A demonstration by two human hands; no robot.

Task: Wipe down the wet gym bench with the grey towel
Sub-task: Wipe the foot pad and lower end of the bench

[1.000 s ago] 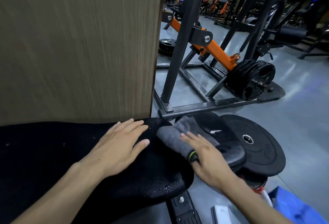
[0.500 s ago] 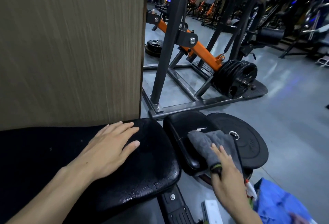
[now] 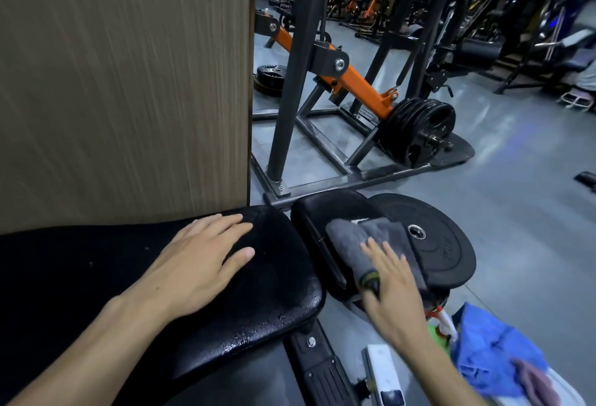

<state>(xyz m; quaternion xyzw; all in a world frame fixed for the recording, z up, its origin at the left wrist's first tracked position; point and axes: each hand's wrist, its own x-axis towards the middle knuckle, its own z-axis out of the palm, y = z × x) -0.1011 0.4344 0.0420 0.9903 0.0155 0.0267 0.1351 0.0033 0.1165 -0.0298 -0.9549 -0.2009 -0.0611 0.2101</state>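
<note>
The black gym bench has a long pad (image 3: pixel 277 280) with water droplets along its near edge, and a smaller seat pad (image 3: pixel 322 222) to its right. My left hand (image 3: pixel 200 260) lies flat on the long pad, fingers spread, holding nothing. The folded grey towel (image 3: pixel 361 238) lies on the seat pad. My right hand (image 3: pixel 393 283) presses flat on the towel's near end, fingers extended over it.
A black weight plate (image 3: pixel 442 251) lies just right of the seat pad. A wood-grain panel (image 3: pixel 129 83) stands behind the bench. A steel machine frame (image 3: pixel 322 183) with an orange arm and stacked plates is beyond. A blue cloth (image 3: pixel 493 354) and a white device (image 3: pixel 383 370) lie on the floor.
My right hand has slid the towel from the end of the long pad rightward onto the seat pad. My left hand has stayed flat on the long pad.
</note>
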